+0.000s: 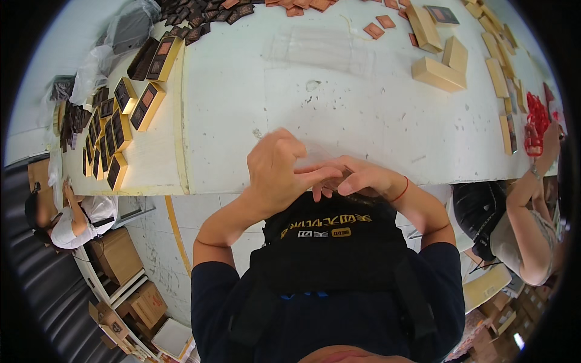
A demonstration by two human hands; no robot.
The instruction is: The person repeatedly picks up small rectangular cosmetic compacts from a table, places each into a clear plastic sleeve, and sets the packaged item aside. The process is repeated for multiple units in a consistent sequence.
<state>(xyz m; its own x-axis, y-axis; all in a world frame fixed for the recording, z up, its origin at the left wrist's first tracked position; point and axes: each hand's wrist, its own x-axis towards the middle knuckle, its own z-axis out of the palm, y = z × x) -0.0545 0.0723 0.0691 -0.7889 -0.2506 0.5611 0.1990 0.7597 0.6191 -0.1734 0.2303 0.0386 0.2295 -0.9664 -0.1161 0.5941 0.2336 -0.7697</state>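
My left hand (pixel 277 170), partly blurred, is raised over the near table edge, its upper fingers curled and a thumb or finger reaching towards my right hand (pixel 363 179). The right hand, with a red cord at its wrist, pinches a thin, see-through piece, seemingly clear plastic film (pixel 333 182). Its full shape is hidden by the fingers. Whether the left fingers grip it too cannot be told. Beyond the hands, a flat stack of clear plastic sleeves (pixel 317 50) lies on the white table (pixel 227 113).
Gold boxes with dark and copper square packets (pixel 147 105) stand at left. Loose dark packets (pixel 195 18) and copper packets (pixel 374 31) lie at the far side. Closed gold boxes (pixel 438 75) are at right. One person (pixel 75 227) is at far left, another (pixel 522 236) at right.
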